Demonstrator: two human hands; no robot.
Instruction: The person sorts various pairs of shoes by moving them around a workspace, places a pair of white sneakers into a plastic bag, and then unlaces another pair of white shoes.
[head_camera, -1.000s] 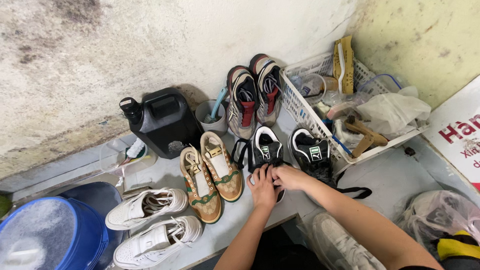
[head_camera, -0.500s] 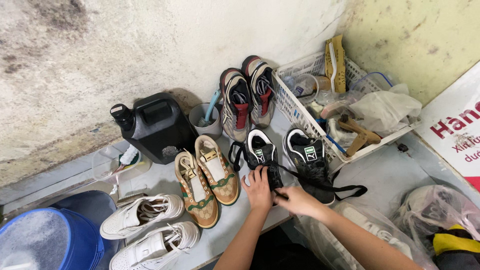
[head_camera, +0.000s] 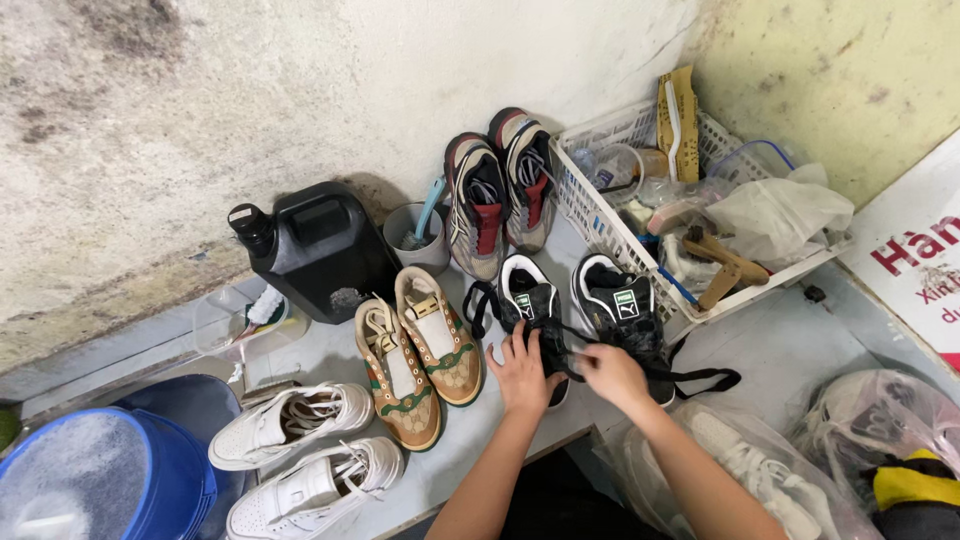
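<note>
Black sneakers (head_camera: 575, 310) with white lining and small green tongue patches, trailing a black lace (head_camera: 700, 378). Tan patterned shoes (head_camera: 418, 352) striped green and red, cream insoles. White sneakers (head_camera: 300, 455), white laces. Grey-and-beige runners (head_camera: 498, 190) with red tongues (dark trim at the collars). Black jerrycan (head_camera: 318, 248), glossy. Grey cup (head_camera: 412, 235) holding a light-blue handle. White lattice basket (head_camera: 600, 215). Blue bucket (head_camera: 110, 480) filled with pale foam. Mottled off-white wall (head_camera: 250, 90), stained grey; yellowish-green on the right.
</note>
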